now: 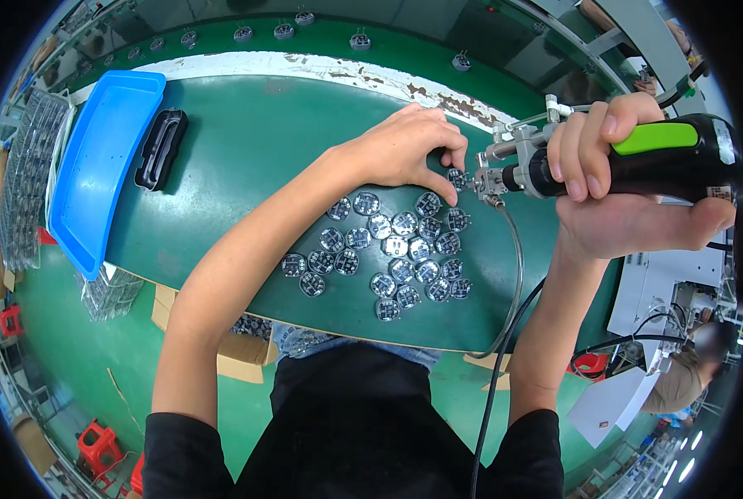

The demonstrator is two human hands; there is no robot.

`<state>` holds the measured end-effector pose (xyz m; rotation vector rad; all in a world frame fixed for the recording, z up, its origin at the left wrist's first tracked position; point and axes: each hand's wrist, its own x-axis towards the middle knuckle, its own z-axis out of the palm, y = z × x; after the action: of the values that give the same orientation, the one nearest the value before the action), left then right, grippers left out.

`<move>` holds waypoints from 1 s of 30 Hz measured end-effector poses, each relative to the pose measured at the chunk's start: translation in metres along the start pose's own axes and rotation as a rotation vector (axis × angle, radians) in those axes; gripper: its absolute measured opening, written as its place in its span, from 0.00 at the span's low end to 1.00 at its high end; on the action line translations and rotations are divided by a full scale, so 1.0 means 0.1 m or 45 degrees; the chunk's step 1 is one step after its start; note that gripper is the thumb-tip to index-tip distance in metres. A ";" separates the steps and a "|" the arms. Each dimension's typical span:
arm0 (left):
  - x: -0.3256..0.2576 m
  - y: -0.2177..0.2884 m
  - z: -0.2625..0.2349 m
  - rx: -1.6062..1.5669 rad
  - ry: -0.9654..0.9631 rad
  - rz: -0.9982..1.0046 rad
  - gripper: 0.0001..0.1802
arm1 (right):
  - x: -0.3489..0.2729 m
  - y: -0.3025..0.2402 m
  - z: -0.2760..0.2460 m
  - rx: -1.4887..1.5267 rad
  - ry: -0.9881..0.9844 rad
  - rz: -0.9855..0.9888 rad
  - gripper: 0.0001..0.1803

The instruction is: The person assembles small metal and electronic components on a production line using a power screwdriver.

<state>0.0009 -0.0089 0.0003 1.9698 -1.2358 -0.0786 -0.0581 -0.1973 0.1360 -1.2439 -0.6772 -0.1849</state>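
Note:
My right hand (597, 218) is wrapped round a black electric screwdriver (675, 162) with a green lever. Its metal nose (489, 180), with a thin clear hose attached, points left. At the tip, my left hand (404, 148) pinches a small round electronic part (457, 178) between thumb and fingers. The tip touches or nearly touches this part; I cannot tell which. Below my left hand, many similar round electronic parts (394, 246), silvery grey with dark details, lie loosely grouped on the green table (255, 116).
A blue tray (105, 166) and a black plastic tray (162, 150) lie at the left. Beyond the table's far edge, a green conveyor belt (404, 62) carries spaced round parts. A black cable (494, 391) hangs at the right. A cardboard box (242, 359) stands below the front edge.

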 end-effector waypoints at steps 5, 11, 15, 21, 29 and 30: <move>0.00 0.00 0.00 0.006 -0.006 -0.010 0.22 | 0.02 0.00 0.02 -0.023 0.016 0.021 0.57; 0.00 -0.01 0.00 -0.008 0.000 0.004 0.22 | 0.03 -0.02 0.04 -0.040 0.050 0.080 0.55; 0.01 -0.02 0.00 -0.001 0.004 -0.016 0.24 | 0.04 -0.04 0.06 -0.089 0.077 0.124 0.55; 0.00 0.00 -0.01 -0.006 -0.013 -0.017 0.22 | 0.07 -0.04 0.07 -0.162 0.116 0.187 0.55; 0.02 0.01 0.00 0.001 -0.015 -0.011 0.22 | 0.10 -0.10 0.12 -0.164 0.140 0.259 0.54; 0.02 0.01 -0.01 0.001 -0.019 -0.022 0.22 | 0.11 -0.11 0.12 -0.145 0.134 0.265 0.54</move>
<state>0.0014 -0.0103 0.0021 1.9842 -1.2282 -0.1016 -0.0596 -0.1877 0.1530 -1.3949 -0.4477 -0.1170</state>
